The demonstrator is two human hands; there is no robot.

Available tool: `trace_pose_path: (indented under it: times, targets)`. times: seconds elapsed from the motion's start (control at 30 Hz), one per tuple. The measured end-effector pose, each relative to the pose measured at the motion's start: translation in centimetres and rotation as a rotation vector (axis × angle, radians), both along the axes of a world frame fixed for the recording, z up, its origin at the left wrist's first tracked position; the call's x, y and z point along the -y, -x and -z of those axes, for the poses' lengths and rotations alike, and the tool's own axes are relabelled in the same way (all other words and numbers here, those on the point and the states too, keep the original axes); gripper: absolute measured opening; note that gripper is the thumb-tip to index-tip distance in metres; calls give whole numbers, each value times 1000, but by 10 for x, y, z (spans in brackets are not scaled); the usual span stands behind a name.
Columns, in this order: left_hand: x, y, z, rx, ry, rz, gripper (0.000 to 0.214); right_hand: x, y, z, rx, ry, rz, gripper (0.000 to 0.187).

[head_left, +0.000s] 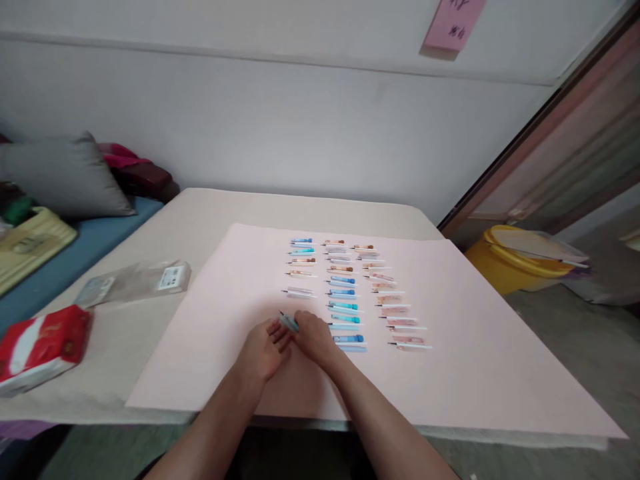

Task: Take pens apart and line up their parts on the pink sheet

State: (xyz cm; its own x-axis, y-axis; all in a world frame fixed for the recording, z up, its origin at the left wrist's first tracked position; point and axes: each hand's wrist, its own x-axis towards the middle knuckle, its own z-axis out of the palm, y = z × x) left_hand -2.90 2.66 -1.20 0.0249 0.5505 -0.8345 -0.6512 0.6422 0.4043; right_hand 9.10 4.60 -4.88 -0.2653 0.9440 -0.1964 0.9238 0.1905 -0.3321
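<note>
Hands: left hand (pixel 263 348) and right hand (pixel 314 337) meet fingertip to fingertip, fingers curled shut on the small pen (pixel 289 323).
Pen place: front middle of the pink sheet (pixel 475 360), just left of the pen rows (pixel 350 293).
Room: bare sheet lies left, right and in front; the table (pixel 200 207) edge runs under the forearms.
Hidden: fingers cover most of the pen; row pieces are too small to make out.

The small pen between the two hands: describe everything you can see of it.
The small pen is slim, pale blue-grey and plastic-looking, with a thin dark tip pointing up-left. It lies nearly flat over the pink sheet, left of the rows of similar pens. The right hand pinches its rear end; the left hand touches it from below.
</note>
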Motion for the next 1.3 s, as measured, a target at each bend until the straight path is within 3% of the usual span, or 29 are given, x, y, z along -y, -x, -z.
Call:
trace_pose_path:
  times: [0.17, 0.37, 0.57, 0.73, 0.83, 1.07, 1.3]
  targets:
    - [0, 1, 5, -3, -5, -8, 7, -3, 0, 2, -78, 0, 50, 14]
    - [0, -1, 17, 20, -215, -47, 18, -1, 0, -1, -187, -79, -13, 9]
    - [-2, -2, 22, -18, -285, -34, 14, 2, 2, -8, -313, -77, -65, 1]
    - [-2, 0, 23, -40, -295, -29, 13, 1, -2, -11, -468, -49, -54, 11]
    - [-4, 6, 19, -93, -264, -59, 12, -5, -7, -10, -585, -7, 15, 13]
    - [-16, 41, 6, -193, -316, -93, 12, -19, -22, -10, -873, 177, 325, 14]
    - [-26, 62, 8, -168, -276, -152, 10, -18, -22, -12, -1062, 299, 391, 16]
